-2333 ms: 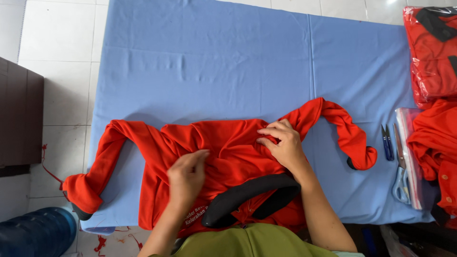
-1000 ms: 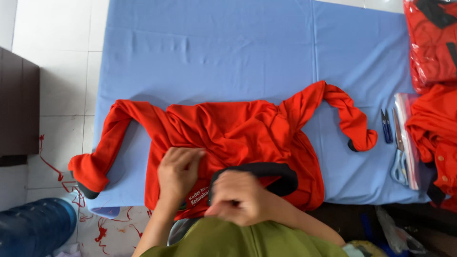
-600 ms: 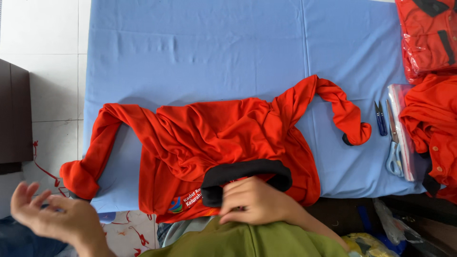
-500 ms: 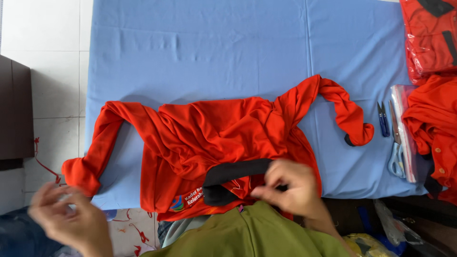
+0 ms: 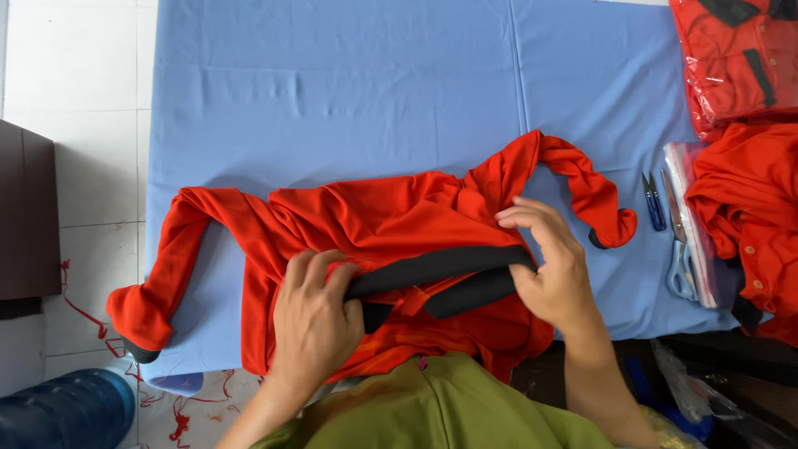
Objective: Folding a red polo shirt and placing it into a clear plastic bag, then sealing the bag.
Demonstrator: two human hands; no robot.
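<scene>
The left hand [image 5: 314,320] lies knuckles-up on the near part of a red long-sleeved shirt [image 5: 374,224], its fingers curled over the left end of the shirt's black collar [image 5: 436,278] and gripping it. The right hand [image 5: 553,270] holds the collar's other end, fingers bent and pinched around the black band where it meets the red cloth. Between the two hands the collar runs as two dark strips, pulled fairly straight. The shirt is spread crumpled across the near edge of a table covered in a light blue cloth [image 5: 374,83], one sleeve trailing off to the left with its cuff near the table's edge, the other curling up and to the right. Just beyond that right cuff lie small blue thread snips [image 5: 652,199] and a pair of scissors [image 5: 680,249], beside more red garments [image 5: 752,224]. At the far right corner sits a stack of bagged red shirts [image 5: 736,58].
</scene>
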